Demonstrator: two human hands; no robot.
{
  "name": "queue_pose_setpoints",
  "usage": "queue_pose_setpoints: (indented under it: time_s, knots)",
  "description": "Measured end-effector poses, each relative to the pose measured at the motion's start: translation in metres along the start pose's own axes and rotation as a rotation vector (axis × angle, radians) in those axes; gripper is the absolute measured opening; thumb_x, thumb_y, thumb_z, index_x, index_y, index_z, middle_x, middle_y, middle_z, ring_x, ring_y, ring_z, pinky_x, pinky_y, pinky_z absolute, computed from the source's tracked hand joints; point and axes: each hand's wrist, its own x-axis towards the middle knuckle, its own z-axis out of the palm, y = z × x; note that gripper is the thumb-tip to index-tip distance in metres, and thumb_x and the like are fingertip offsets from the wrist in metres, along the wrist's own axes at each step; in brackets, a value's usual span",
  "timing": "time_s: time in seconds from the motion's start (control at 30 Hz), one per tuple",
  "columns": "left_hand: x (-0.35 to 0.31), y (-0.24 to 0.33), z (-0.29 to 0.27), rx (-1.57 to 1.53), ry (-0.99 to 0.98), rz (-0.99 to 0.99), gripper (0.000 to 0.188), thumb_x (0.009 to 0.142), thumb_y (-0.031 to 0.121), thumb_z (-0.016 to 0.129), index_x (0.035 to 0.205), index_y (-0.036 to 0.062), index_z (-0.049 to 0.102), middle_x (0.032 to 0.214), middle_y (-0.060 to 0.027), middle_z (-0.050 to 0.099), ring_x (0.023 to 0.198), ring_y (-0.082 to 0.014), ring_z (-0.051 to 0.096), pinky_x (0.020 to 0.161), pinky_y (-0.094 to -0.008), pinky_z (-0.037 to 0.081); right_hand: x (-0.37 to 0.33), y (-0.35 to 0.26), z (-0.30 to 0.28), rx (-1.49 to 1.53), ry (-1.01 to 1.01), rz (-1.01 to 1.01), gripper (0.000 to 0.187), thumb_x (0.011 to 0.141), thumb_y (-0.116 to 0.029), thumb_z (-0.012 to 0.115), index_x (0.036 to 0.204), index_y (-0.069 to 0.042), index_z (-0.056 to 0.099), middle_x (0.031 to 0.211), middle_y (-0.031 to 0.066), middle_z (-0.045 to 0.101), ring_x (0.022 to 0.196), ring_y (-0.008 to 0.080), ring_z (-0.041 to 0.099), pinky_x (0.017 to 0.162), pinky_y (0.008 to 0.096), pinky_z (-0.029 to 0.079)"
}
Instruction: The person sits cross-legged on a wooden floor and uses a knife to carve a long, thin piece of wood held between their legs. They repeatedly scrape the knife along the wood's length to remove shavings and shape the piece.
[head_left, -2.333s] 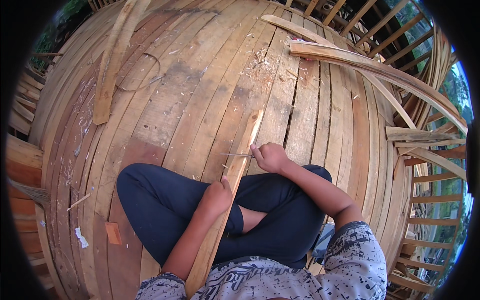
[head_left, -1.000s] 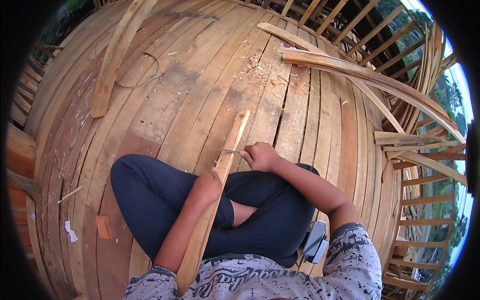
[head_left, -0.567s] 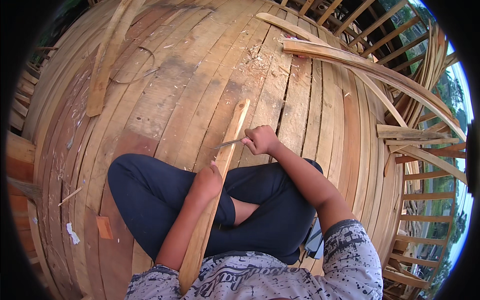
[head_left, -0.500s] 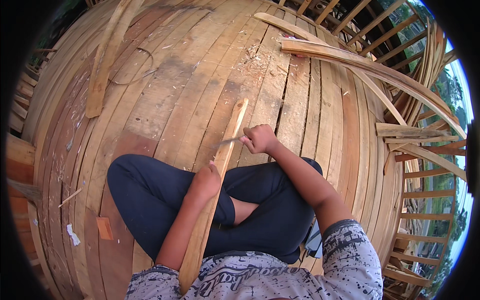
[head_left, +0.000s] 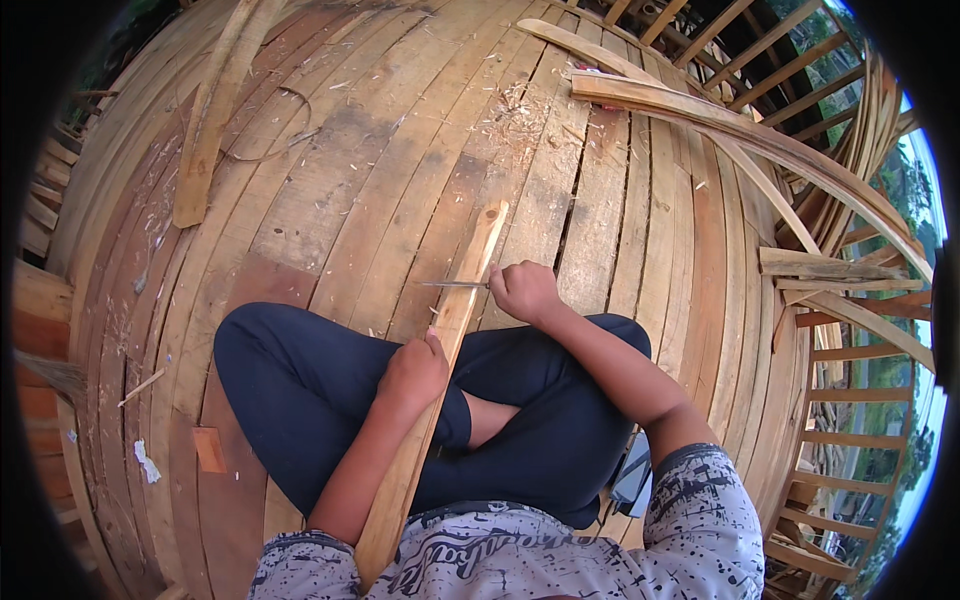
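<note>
A long, narrow wooden strip (head_left: 468, 280) runs from beside my waist up past my crossed legs. My left hand (head_left: 415, 372) is closed around it about midway, over my lap. Farther up, my right hand (head_left: 524, 291) grips a knife (head_left: 450, 285) just right of the strip; its handle is hidden in my fist. The thin blade lies crosswise over the strip, pointing left. Whether the edge bites into the wood is too small to tell.
Wood shavings (head_left: 515, 125) are scattered over the plank floor (head_left: 370, 190) ahead. One board (head_left: 205, 160) lies at the far left, and long curved planks (head_left: 700, 115) at the right. A slatted railing (head_left: 860, 440) borders the right side. A grey object (head_left: 632, 478) sits by my right thigh.
My right hand has shifted slightly right and down, and the blade now lies nearly level instead of slanting. The strip's far end has moved a little right.
</note>
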Motion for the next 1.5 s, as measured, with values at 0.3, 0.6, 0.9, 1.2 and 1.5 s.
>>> queue_pose_setpoints:
  time_s: [0.3,0.6,0.9,1.2,1.5]
  knots:
    - [-0.002,0.011,-0.004,0.01,-0.004,-0.04,0.062,0.104,0.038,0.03,0.096,-0.0123,0.066,0.102,-0.0388,0.062,0.104,-0.0532,0.059,0.095,-0.0545,0.047,0.032,0.005,-0.008,-0.136,-0.02,-0.065,0.051,0.092,-0.036,0.042,0.065,-0.003,0.069,0.068,0.0217,0.067,0.065,0.0407,0.067,0.064,0.05,0.055]
    - [0.0,0.006,-0.004,0.005,0.0,-0.032,0.062,0.104,0.038,0.031,0.091,-0.0124,0.065,0.1,-0.0399,0.062,0.102,-0.0535,0.059,0.094,-0.0554,0.046,0.029,0.006,-0.016,-0.114,-0.136,-0.15,0.048,0.094,-0.035,0.042,0.067,-0.004,0.068,0.074,0.0222,0.068,0.069,0.0417,0.067,0.067,0.0522,0.054]
    - [-0.002,0.007,-0.005,-0.014,0.0,-0.032,0.062,0.104,0.036,0.031,0.09,-0.0137,0.064,0.096,-0.0405,0.061,0.1,-0.0547,0.059,0.093,-0.055,0.047,0.042,0.01,-0.017,-0.069,-0.264,-0.094,0.051,0.094,-0.039,0.04,0.08,0.0,0.07,0.083,0.0231,0.07,0.079,0.0411,0.068,0.077,0.0507,0.053]
    - [0.0,0.006,-0.004,-0.025,-0.01,-0.032,0.063,0.104,0.037,0.03,0.089,-0.0147,0.064,0.097,-0.0414,0.06,0.102,-0.055,0.057,0.095,-0.055,0.045,0.058,0.042,-0.004,-0.018,-0.183,-0.102,0.053,0.095,-0.037,0.038,0.073,-0.001,0.07,0.078,0.0262,0.067,0.077,0.045,0.066,0.078,0.0522,0.053]
    - [-0.003,0.011,-0.01,-0.044,0.001,-0.086,0.064,0.104,0.038,0.03,0.094,-0.0149,0.064,0.102,-0.0416,0.06,0.107,-0.0546,0.056,0.097,-0.0546,0.044,0.072,0.054,0.003,-0.014,-0.178,0.056,0.052,0.095,-0.039,0.038,0.083,-0.001,0.071,0.084,0.0251,0.069,0.079,0.0443,0.067,0.077,0.0515,0.054]
